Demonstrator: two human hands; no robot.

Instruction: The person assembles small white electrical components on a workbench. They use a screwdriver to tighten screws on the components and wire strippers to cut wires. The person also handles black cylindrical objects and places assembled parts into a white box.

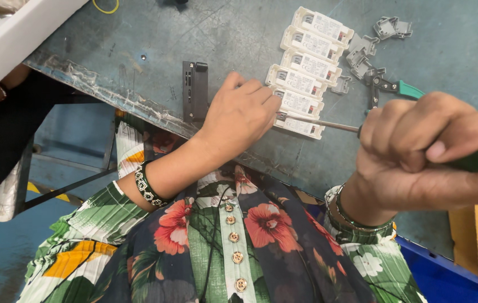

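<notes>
A screwdriver (328, 125) with a thin metal shaft and dark green handle lies nearly level, gripped in the right hand (412, 151). Its tip meets a white rectangular module (300, 127) just beside the left hand (239, 115), nearest of a row of six.

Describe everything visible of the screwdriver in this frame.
The screwdriver has a thin bare metal shaft and a dark green handle, mostly hidden inside the right hand. It lies nearly level above the bench, its tip at the lowest white module of a row, close beside the left hand that steadies that row.
</notes>
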